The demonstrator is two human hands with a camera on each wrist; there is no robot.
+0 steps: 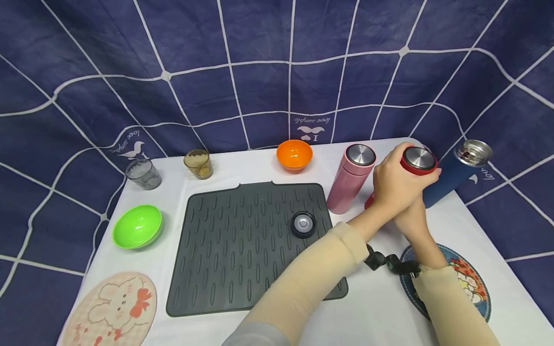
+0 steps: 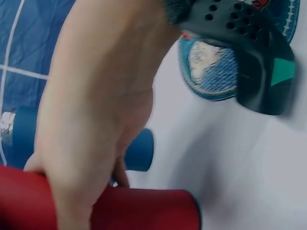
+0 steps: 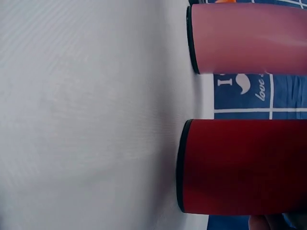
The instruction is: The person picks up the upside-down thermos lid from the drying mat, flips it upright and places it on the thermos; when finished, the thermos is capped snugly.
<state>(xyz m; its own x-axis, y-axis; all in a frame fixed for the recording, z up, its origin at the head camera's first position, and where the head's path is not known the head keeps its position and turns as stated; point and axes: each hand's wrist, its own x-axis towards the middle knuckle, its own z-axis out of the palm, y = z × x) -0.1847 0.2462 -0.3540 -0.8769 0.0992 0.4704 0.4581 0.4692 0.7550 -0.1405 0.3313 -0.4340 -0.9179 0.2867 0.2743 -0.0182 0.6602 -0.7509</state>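
A red thermos [image 1: 418,163] with a silver-topped lid stands at the right of the table, tilted in the head view. My left hand [image 1: 396,180] grips its upper part just under the lid. Lower down, my right hand [image 1: 411,218] holds the body, partly hidden behind the left arm. In the right wrist view the dark base of the red thermos [image 3: 244,167] is at the white cloth. A pink thermos [image 1: 351,180] with its lid on stands to the left. Behind and to the right is a blue thermos [image 1: 452,170], its metal mouth uncovered.
A round black cap [image 1: 303,224] with a silver centre lies on the grey drying mat [image 1: 229,250]. At the back are an orange bowl [image 1: 294,154] and two glasses; a green bowl [image 1: 137,227] sits left. Round placemats lie at front left and under the right forearm.
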